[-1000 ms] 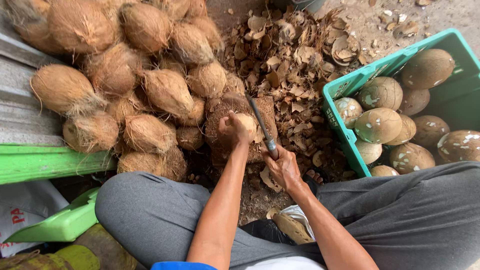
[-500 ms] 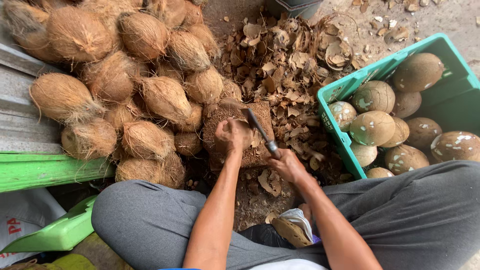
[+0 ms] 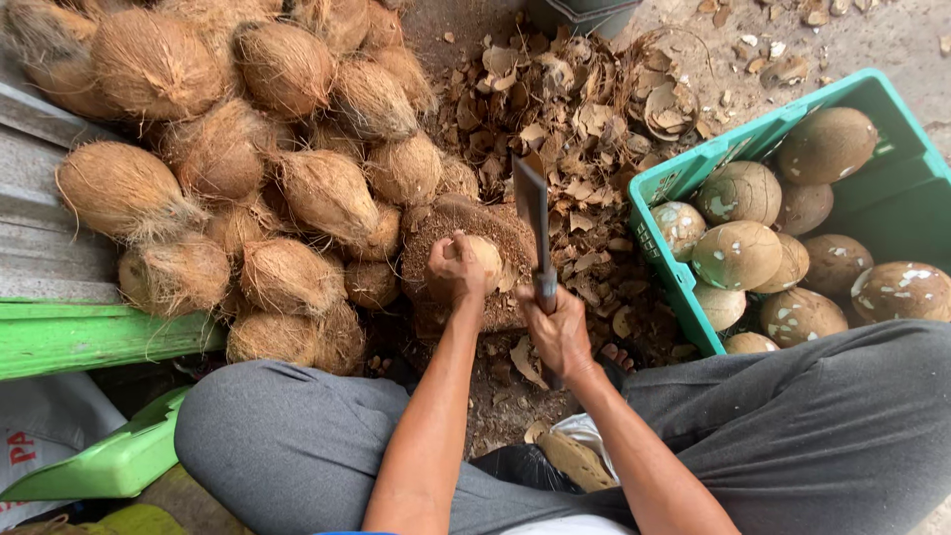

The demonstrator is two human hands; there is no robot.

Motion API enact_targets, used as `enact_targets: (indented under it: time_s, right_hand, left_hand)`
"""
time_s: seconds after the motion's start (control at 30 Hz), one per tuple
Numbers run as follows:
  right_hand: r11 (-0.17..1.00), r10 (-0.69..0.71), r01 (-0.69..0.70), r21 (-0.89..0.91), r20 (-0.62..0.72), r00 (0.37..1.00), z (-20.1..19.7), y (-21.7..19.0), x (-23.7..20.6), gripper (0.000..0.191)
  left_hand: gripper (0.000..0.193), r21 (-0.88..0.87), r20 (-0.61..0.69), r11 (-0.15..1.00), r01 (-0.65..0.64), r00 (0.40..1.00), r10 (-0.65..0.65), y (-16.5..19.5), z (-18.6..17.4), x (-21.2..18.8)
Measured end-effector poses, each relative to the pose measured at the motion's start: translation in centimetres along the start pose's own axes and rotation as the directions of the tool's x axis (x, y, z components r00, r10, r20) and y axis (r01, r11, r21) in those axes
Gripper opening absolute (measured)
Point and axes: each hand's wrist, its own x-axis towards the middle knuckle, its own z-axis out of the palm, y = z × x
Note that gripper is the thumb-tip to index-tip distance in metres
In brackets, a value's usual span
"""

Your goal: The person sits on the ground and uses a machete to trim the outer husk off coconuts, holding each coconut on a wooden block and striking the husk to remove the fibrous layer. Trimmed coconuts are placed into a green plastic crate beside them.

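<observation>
My left hand (image 3: 455, 269) grips a small pale coconut (image 3: 485, 260) and presses it onto a round wooden chopping block (image 3: 451, 223) between my knees. My right hand (image 3: 558, 332) is closed around the handle of a cleaver (image 3: 532, 213), whose dark blade is raised upright just right of the coconut. The blade's edge is apart from the nut.
A heap of brown fibrous coconuts (image 3: 287, 159) lies to the left. A green plastic crate (image 3: 684, 287) at the right holds several peeled coconuts (image 3: 738, 253). Broken shell pieces (image 3: 584, 109) cover the ground beyond the block. A green board (image 3: 89, 337) lies at the left.
The cleaver blade has swung up from lying slanted against the coconut to standing nearly upright. My left hand has kept hold of the coconut on the block.
</observation>
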Motion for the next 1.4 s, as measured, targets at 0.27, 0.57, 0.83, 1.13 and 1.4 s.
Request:
enact_targets:
  time_s: [0.27, 0.57, 0.83, 1.13, 1.4]
  right_hand:
    - [0.926, 0.250, -0.213, -0.311, 0.086, 0.964, -0.3, -1.1, 0.0, 0.022]
    - [0.888, 0.436, -0.405, -0.220, 0.118, 0.892, 1.1, 0.8, 0.0, 0.023]
    - [0.914, 0.263, -0.199, -0.352, 0.143, 0.954, -0.8, -0.9, 0.1, 0.022]
    - [0.798, 0.093, 0.017, -0.602, 0.150, 0.984, 0.1, -0.3, 0.5, 0.028]
    - [0.919, 0.109, 0.018, -0.393, 0.299, 0.948, -2.8, 1.3, 1.6, 0.011]
  left_hand:
    - [0.035, -0.015, -0.083, 0.953, -0.302, 0.950, 0.300, -1.6, 0.4, 1.5]
    - [0.036, 0.223, -0.047, 0.964, -0.143, 0.986, 0.157, 0.5, -2.1, 0.4]
    - [0.049, 0.153, 0.081, 0.939, -0.309, 0.951, 0.300, -1.3, -1.5, 3.5]
    - [0.035, 0.255, 0.100, 0.866, -0.430, 0.903, 0.418, -0.2, -2.4, 1.3]
    - [0.038, 0.276, 0.198, 0.797, -0.537, 0.843, 0.500, -2.1, -2.5, 3.2]
